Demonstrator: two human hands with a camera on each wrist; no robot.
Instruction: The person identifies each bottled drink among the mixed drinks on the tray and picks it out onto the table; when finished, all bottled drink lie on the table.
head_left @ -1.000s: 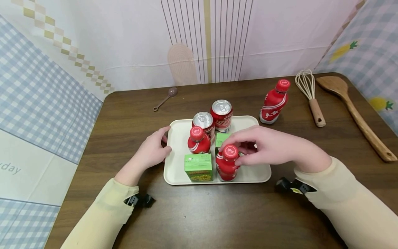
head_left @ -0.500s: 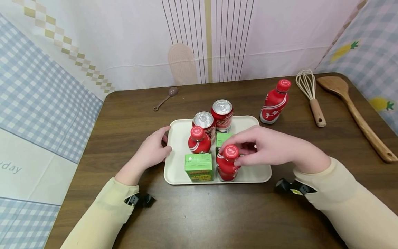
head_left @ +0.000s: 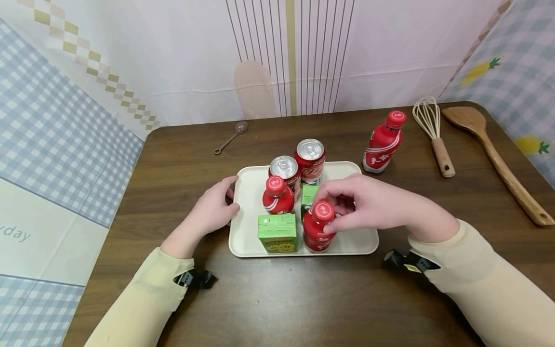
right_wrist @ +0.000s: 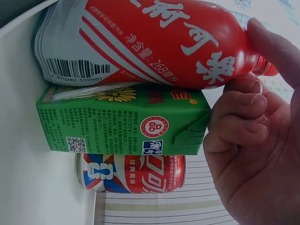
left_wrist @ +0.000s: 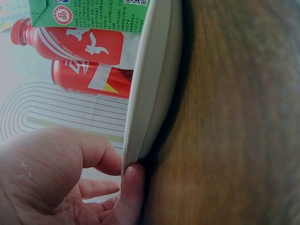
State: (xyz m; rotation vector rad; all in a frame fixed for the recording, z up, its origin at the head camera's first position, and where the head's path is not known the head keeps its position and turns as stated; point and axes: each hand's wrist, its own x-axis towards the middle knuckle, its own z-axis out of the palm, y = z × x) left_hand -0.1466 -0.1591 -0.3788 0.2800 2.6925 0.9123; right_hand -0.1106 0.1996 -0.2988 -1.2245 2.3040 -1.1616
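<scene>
My left hand grips the left rim of a cream tray. In the left wrist view its fingers and thumb pinch the tray's edge. At the tray's front, my right hand pinches a red plastic drink bottle just below its cap, thumb on one side and fingers on the other. The bottle stands upright, right against a green drink carton in the right wrist view. Left of it are another green carton and a second red bottle. Two red cola cans stand behind them.
A third red bottle stands on the brown table beyond the tray's back right corner. Further right lie a whisk and a wooden spatula. A small brown measuring spoon lies at the back left, before a patterned curtain.
My right fingers have shifted slightly round the bottle's neck, and the bottle has turned a little, bringing other lettering to the front. My left hand and the tray stay still.
</scene>
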